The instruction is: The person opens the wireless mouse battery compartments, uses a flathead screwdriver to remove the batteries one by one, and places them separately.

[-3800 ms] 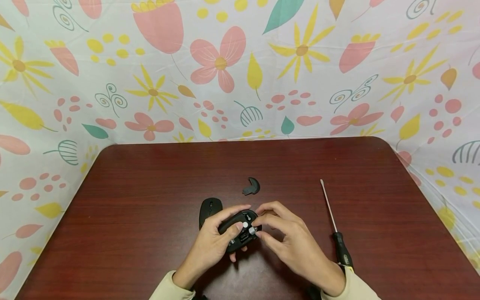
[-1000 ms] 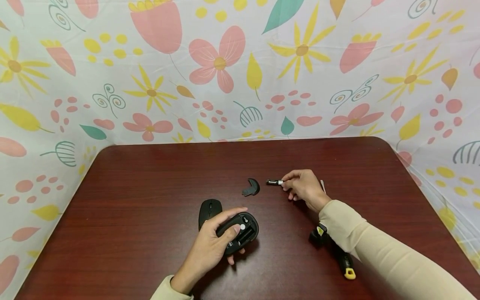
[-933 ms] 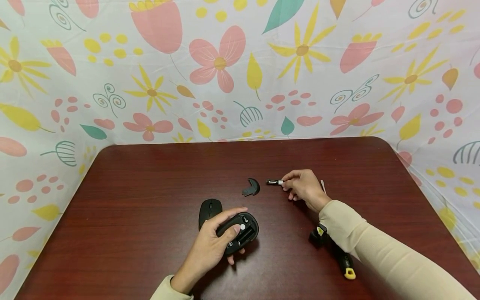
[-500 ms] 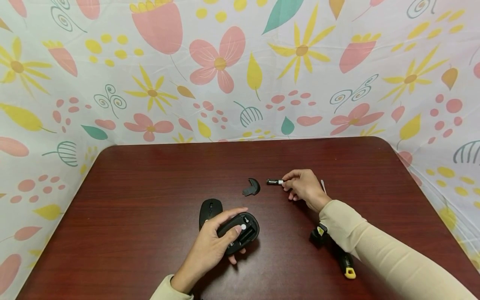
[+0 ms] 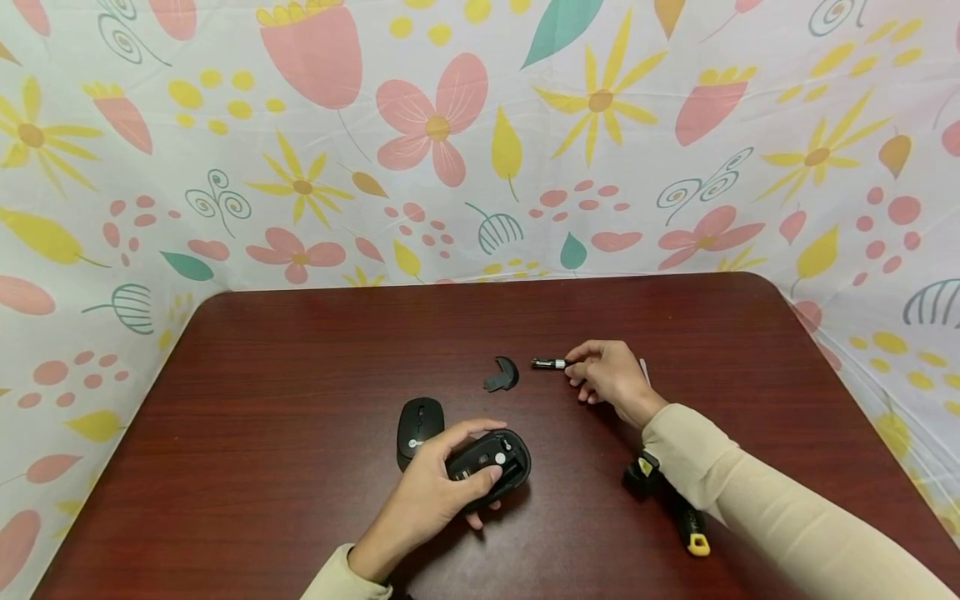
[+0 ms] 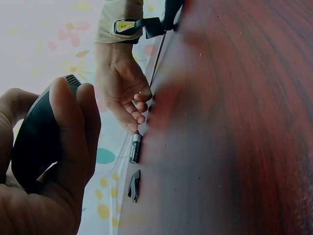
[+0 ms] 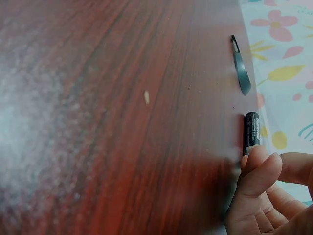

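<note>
A black computer mouse (image 5: 480,457), underside up, is gripped by my left hand (image 5: 431,492); the thumb lies across part of its uncovered battery compartment. My right hand (image 5: 609,375) reaches to the far middle of the table, where its thumb and fingertips pinch one end of a small black and silver battery (image 5: 549,363). In the right wrist view the battery (image 7: 252,129) appears to lie on the tabletop. Just left of it is the curved black battery cover (image 5: 504,374), which nothing touches.
A second black mouse (image 5: 420,423) stands upright beside my left hand. Under the right forearm lies a screwdriver (image 5: 693,532) with a black and yellow handle, partly hidden. The brown table (image 5: 300,358) ends at a flowered cloth (image 5: 450,217).
My right hand has gone from the mouse's compartment to the far side, carrying the battery to the right of the cover. Lately the left hand has shifted the mouse slightly right.
</note>
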{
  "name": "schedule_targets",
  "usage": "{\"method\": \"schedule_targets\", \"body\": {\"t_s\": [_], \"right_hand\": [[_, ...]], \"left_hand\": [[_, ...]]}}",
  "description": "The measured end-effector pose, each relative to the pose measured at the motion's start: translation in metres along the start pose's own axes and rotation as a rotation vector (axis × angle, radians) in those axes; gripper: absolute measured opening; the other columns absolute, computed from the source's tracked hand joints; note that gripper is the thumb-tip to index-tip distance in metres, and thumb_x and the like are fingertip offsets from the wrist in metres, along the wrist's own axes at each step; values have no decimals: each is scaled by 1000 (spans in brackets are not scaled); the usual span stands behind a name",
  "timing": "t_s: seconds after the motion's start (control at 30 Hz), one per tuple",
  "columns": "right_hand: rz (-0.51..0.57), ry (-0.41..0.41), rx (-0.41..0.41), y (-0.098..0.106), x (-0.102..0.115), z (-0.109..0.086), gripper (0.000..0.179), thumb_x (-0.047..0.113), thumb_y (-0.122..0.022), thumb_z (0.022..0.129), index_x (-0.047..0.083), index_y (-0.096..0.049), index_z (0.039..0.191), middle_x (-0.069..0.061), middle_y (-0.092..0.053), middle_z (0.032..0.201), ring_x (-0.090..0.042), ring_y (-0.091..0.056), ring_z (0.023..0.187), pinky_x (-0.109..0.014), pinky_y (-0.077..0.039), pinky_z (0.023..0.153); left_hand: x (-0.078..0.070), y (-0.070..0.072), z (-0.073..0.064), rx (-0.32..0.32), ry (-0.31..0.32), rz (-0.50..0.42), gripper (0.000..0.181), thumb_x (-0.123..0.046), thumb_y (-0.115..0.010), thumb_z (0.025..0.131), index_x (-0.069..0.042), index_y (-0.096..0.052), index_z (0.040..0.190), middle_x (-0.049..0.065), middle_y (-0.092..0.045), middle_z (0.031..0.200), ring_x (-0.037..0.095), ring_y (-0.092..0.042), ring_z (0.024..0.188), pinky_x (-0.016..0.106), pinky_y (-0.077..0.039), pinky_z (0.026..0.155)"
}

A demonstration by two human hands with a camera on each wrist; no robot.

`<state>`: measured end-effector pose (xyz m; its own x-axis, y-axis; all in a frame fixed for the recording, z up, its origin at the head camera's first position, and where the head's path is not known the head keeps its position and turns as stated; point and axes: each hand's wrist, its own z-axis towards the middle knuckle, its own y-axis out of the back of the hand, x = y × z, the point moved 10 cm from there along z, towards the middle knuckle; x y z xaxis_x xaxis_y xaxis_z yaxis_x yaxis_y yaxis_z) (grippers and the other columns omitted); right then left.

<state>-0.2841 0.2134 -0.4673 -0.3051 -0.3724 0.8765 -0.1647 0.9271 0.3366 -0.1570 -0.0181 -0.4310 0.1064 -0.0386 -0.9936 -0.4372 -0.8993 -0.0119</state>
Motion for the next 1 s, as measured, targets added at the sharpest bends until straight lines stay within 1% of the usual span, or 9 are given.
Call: {"method": "schedule_targets", "body": {"t_s": [0.1, 0.23, 0.43, 0.63, 0.7, 0.8, 0.9, 1.0], "right_hand": [[-10, 22, -9, 3, 4, -5, 25, 1, -65, 97, -7, -66, 120, -5, -69, 76, -11, -60, 54, -24, -53, 48], [-37, 62, -14, 9, 13, -17, 26, 4, -65, 98, -6, -67, 122, -10, -72, 81, -14, -62, 57, -26, -54, 49], [-81, 143, -44, 19, 30, -42, 29, 5, -68, 98, -7, -67, 124, -11, -71, 83, -19, -65, 61, -30, -55, 50], [-159, 189, -61, 22, 36, -69, 27, 7, -71, 97, -3, -70, 121, -12, -71, 86, -23, -67, 68, -34, -58, 53], [-175, 202, -64, 22, 37, -76, 26, 6, -71, 96, -3, -70, 120, -14, -70, 86, -23, -67, 69, -34, -58, 54], [-191, 227, -77, 22, 39, -86, 25, 5, -72, 95, -3, -71, 118, -14, -69, 87, -20, -66, 67, -34, -59, 54], [-208, 243, -87, 21, 41, -95, 24, 6, -73, 95, 0, -72, 118, -13, -68, 88, -17, -64, 64, -33, -60, 54], [-237, 280, -102, 21, 43, -104, 24, 7, -75, 95, 3, -73, 118, -10, -69, 90, -11, -62, 63, -31, -60, 54]], "left_hand": [[0, 0, 0, 1, 5, 2, 49, -7, -71, 96, -22, -62, 142, 16, -68, 110, 28, -75, 71, 48, -64, 52], [0, 0, -1, 1, 7, 3, 49, -7, -71, 97, -22, -62, 142, 16, -68, 111, 27, -75, 71, 48, -64, 52], [0, -1, 0, 10, 11, 9, 49, -6, -71, 96, -20, -62, 142, 16, -69, 115, 21, -75, 70, 47, -64, 52], [0, -3, 0, 26, 9, 10, 52, -5, -73, 93, -16, -62, 143, 20, -68, 119, 24, -76, 71, 43, -64, 52], [0, -4, 0, 29, 6, 13, 52, -5, -73, 93, -15, -63, 142, 21, -68, 118, 25, -76, 71, 43, -64, 51], [0, -4, 1, 26, 9, 14, 51, -4, -73, 92, -18, -64, 141, 19, -68, 118, 28, -77, 72, 44, -64, 51], [0, -3, 1, 21, 18, 14, 51, -4, -73, 92, -22, -65, 140, 17, -69, 118, 30, -77, 72, 45, -64, 52], [0, -4, 0, 22, 16, 12, 51, -5, -73, 92, -21, -65, 140, 18, -69, 119, 30, -77, 72, 45, -64, 52]]}}
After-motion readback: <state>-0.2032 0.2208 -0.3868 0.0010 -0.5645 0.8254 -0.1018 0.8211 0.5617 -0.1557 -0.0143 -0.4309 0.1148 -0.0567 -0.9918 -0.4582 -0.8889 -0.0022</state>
